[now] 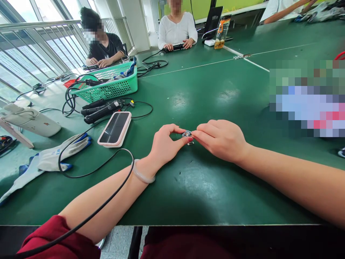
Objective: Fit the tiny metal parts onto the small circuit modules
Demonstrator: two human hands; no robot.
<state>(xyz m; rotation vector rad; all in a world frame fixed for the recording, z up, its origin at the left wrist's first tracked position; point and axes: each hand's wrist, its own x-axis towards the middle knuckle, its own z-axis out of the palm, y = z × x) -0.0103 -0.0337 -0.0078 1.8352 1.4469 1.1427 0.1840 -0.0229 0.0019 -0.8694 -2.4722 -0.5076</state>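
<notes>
Between the thumb and forefinger of my left hand (167, 140) is a small silvery part (186, 133); its exact kind is too small to make out. My right hand (221, 138) is closed, its fingertips pinched at the right side of that same part, and they hide some of it. Just below the part shows a small pale rectangular piece (190, 143); whether it is joined to the part I cannot tell. Both hands are over the green table (205, 201). A light bracelet (142, 173) circles my left wrist.
Left of my hands lie a pink-cased phone (114, 128), white-and-blue gloves (54, 156) and black handheld devices (102, 110). A black cable (132, 158) crosses my left forearm. Behind stands a green basket (107, 90). Two people (104, 50) sit across the table; another's arm shows top right.
</notes>
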